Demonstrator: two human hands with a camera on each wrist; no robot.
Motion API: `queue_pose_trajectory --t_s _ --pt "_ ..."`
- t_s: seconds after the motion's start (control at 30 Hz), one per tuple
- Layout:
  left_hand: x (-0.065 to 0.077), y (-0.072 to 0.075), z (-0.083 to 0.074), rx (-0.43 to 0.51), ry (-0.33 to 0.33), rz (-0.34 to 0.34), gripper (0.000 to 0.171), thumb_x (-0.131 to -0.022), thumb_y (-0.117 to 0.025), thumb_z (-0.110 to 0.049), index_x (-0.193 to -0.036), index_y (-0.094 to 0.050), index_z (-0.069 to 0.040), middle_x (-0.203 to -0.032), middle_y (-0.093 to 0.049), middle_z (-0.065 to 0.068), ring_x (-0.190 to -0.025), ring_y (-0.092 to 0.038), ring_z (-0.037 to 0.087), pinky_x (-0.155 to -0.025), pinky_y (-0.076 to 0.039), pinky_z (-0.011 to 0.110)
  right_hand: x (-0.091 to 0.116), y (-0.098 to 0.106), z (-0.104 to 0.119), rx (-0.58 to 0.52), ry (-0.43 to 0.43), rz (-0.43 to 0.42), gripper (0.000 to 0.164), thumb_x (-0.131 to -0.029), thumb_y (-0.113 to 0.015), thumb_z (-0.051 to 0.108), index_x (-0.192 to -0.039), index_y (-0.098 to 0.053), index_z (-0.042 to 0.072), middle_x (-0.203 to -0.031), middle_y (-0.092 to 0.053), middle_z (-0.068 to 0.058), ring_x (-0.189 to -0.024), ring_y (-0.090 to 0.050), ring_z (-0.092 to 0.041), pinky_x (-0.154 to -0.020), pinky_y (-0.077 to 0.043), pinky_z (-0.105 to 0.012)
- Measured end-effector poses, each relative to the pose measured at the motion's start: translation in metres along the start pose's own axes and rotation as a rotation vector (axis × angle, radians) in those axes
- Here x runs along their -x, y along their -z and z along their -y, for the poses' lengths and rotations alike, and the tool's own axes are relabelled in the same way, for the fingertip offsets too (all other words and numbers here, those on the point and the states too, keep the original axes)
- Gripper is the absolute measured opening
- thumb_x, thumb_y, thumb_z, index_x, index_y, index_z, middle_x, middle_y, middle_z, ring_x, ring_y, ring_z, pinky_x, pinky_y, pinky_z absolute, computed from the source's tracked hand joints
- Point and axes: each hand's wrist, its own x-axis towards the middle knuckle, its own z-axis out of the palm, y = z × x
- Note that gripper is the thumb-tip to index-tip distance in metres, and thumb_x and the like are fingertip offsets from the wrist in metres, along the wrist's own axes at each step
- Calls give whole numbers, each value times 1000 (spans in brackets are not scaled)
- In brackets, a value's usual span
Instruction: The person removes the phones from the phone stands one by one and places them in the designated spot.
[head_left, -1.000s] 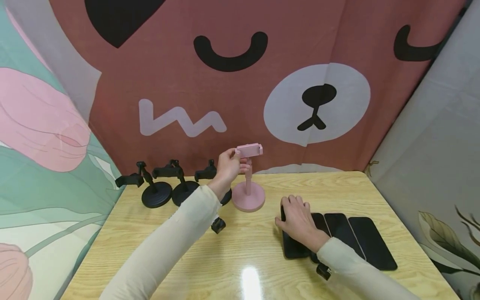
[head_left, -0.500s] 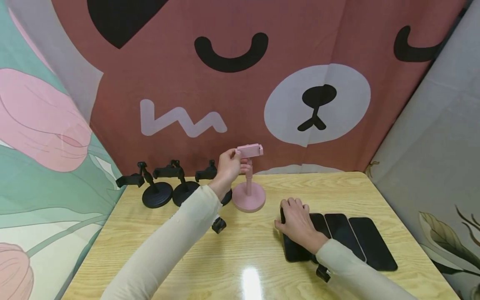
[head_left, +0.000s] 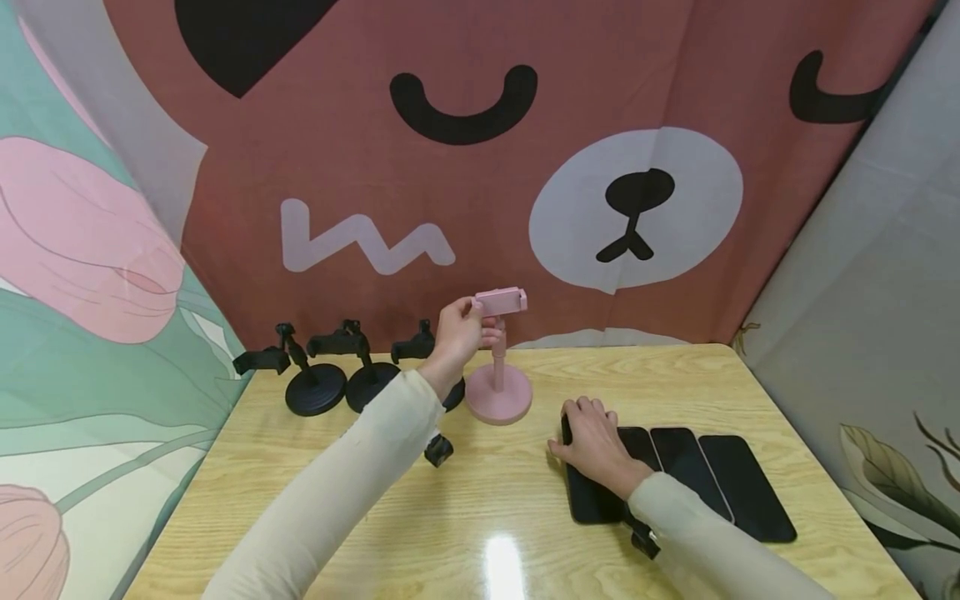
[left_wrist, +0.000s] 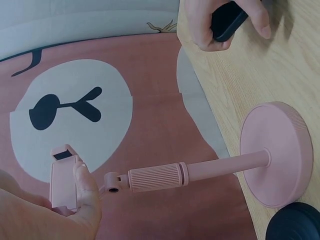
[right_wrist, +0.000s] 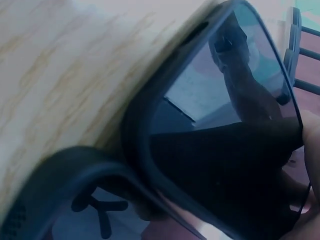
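A pink phone stand (head_left: 498, 400) stands upright on its round base near the back of the table. My left hand (head_left: 457, 335) holds the left side of its clamp (head_left: 501, 301), thumb on the front, as the left wrist view also shows. At the right, my right hand (head_left: 596, 440) grips the upper part of the leftmost phone (head_left: 592, 502), which has a dark screen. In the right wrist view this phone (right_wrist: 200, 170) appears tilted, its glossy screen reflecting the arm. Beside it lie several more black phones (head_left: 690, 462), partly covered by the hand and sleeve.
Black phone stands (head_left: 315, 389) line the back left of the wooden table (head_left: 420, 533), the nearest partly behind my left arm. A red bear-print cloth (head_left: 337, 158) hangs behind the table. Pale cloths hang at both sides.
My right hand and the leftmost phone have shifted slightly toward the front of the table. The left hand stays on the pink stand's clamp.
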Motion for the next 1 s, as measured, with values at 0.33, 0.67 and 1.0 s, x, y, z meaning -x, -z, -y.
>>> queue_pose_trajectory --t_s 0.33,0.67,1.0 --pt "0 0 -1 -6 5 2 40 -111 -39 -27 -143 -49 -6 -114 -68 18 -101 -72 32 -96 -58 45 -6 -5 -4 -19 -17 85 44 -81 -83 43 -100 -60 11 -92 -52 -5 -82 -44 -23 -68 -24 -36" --pt "1 0 0 -7 -2 -4 38 -111 -39 -27 -142 -48 -6 -114 -68 17 -99 -73 31 -95 -59 45 -9 -14 -12 -61 -24 127 44 -83 -80 47 -101 -60 12 -91 -52 -5 -84 -46 -23 -71 -29 -37" --pt "1 -1 1 -5 -4 -1 40 -111 -39 -25 -146 -46 -6 -114 -67 19 -97 -73 30 -95 -59 46 -9 -22 -24 -103 -3 135 49 -84 -79 51 -106 -62 11 -94 -53 -4 -81 -44 -19 -75 -34 -38"
